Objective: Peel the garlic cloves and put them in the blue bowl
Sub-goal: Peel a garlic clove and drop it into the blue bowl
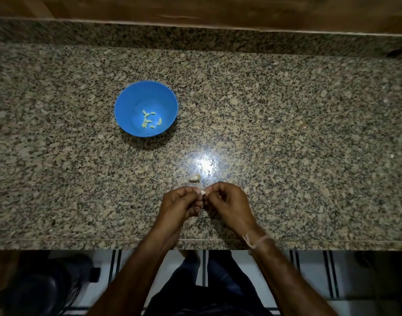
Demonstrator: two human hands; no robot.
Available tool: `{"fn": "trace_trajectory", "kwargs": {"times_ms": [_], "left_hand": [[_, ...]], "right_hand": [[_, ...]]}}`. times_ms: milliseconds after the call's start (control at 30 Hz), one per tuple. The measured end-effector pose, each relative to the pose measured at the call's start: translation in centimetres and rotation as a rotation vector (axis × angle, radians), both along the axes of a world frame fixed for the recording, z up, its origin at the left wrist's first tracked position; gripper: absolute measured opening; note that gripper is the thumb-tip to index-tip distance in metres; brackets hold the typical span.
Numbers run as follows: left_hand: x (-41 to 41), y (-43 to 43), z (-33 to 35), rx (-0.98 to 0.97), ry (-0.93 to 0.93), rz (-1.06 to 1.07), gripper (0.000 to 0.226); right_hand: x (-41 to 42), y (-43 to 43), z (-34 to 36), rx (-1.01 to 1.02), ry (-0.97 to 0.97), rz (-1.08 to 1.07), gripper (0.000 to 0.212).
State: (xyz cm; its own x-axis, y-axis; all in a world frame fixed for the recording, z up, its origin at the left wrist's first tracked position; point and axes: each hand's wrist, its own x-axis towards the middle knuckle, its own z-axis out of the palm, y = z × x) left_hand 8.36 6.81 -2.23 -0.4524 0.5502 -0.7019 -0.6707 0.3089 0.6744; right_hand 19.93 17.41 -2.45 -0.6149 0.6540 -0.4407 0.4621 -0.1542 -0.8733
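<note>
1. Garlic clove [202,192] sits pinched between both hands, just above the near part of the granite counter [286,133]. It is small and mostly hidden by fingertips, so its long axis cannot be told.
2. Left hand [180,202] has its fingers curled, with thumb and forefinger nipping the clove from the left side.
3. Right hand [229,204] is curled likewise, its fingertips meeting the clove from the right. Whether they grip loose skin or the clove itself is too small to tell.
4. Blue bowl [136,96] stands on the counter well apart from the hands, farther from the person and off to the left, so the left hand is the nearer one to it. Several peeled cloves [151,120] lie in its bottom.
5. Another garlic piece [194,178], apparently with skin on, lies on the counter just beyond the hands, not touching them.
6. Peeling looks to be the step in hand. Once bare, the clove has to travel forward and leftward to the bowl, a reach that suits the left hand.
</note>
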Motion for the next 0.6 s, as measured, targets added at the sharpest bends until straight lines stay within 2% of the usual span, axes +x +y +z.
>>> {"fn": "trace_trajectory", "kwargs": {"times_ms": [100,133,167,267,300,333,367,400,467,500,533,567,600], "left_hand": [[-0.26,-0.02,-0.03,-0.024,-0.142,0.039,0.006],[-0.13,-0.08,0.06,-0.017,-0.094,0.027,0.007],[0.02,-0.21,0.17,-0.012,0.049,-0.020,0.009],[0.37,-0.48,0.66,-0.027,0.746,-0.246,0.009],[0.30,-0.45,0.68,-0.026,0.883,-0.290,0.009],[0.28,-0.43,0.74,-0.031,0.920,-0.304,0.009],[0.25,-0.39,0.57,-0.057,0.861,-0.295,0.010],[0.14,-0.24,0.49,-0.078,0.685,-0.250,0.011],[-0.12,0.15,0.76,-0.049,0.127,-0.085,0.014],[-0.19,0.19,0.83,-0.026,-0.029,-0.036,0.016],[-0.15,0.15,0.84,0.001,-0.024,-0.028,0.017],[-0.09,0.04,0.82,0.018,0.135,-0.071,0.015],[-0.06,-0.12,0.81,0.026,0.386,-0.149,0.012]], "right_hand": [[0.13,0.11,0.19,0.120,-0.012,0.082,0.018],[0.16,0.15,0.21,0.147,-0.021,0.094,0.018],[0.16,0.17,0.09,0.170,-0.036,0.100,0.017],[0.22,0.15,-0.46,0.098,-0.066,0.038,0.010],[0.24,0.11,-0.60,0.040,-0.064,0.002,0.009],[0.29,0.02,-0.69,-0.012,-0.052,-0.029,0.008],[0.41,-0.07,-0.76,-0.025,-0.043,-0.044,0.008],[0.52,-0.10,-0.77,-0.002,-0.032,-0.042,0.008],[0.62,-0.13,-0.62,0.037,-0.017,-0.026,0.008],[0.61,-0.07,-0.56,-0.014,-0.004,-0.038,0.009],[0.44,-0.02,-0.44,-0.131,0.024,-0.078,0.011],[0.16,0.00,-0.39,-0.270,0.049,-0.131,0.013],[-0.11,0.01,-0.22,-0.400,0.060,-0.177,0.015]]}}
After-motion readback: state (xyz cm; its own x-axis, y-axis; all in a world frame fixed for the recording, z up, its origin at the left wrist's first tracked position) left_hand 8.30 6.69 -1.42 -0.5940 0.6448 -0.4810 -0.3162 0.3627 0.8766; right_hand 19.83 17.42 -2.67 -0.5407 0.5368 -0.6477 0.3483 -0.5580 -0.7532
